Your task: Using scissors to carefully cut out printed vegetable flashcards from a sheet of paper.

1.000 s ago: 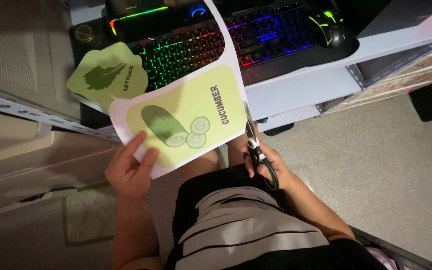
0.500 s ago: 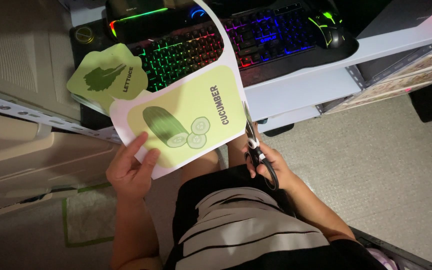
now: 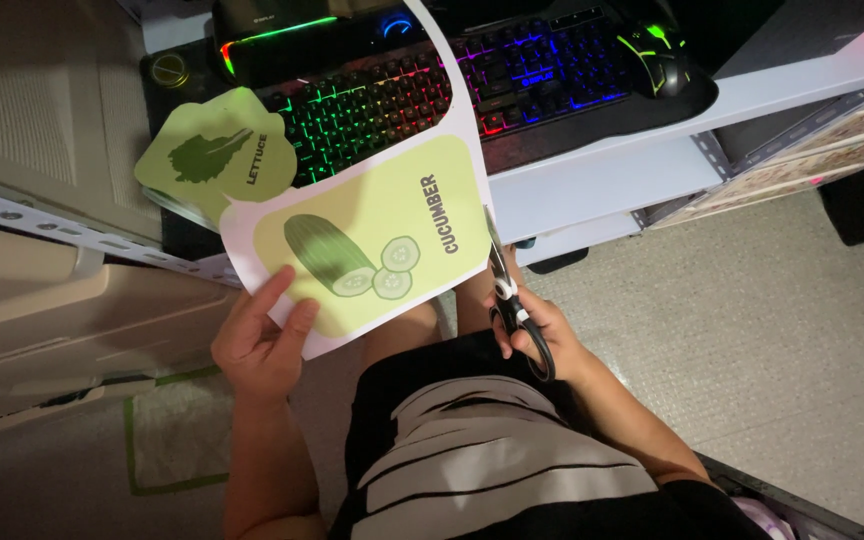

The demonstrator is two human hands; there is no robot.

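Note:
My left hand pinches the lower left corner of a white paper sheet printed with a pale green panel and a drawing of a green vegetable and its slices. A cut-out green card with a leaf picture hangs from the sheet's upper left. My right hand grips black-handled scissors, whose blades sit at the sheet's right edge, beside the green panel. A thin white paper strip curls upward from the cut line over the keyboard.
A backlit rainbow keyboard and a dark mouse rest on a white desk ahead. Beige drawers stand at left. Grey carpet lies at right, and my lap in a dark striped garment is below.
The scissors have crept slightly further up along the sheet's right edge; both hands otherwise hold their places.

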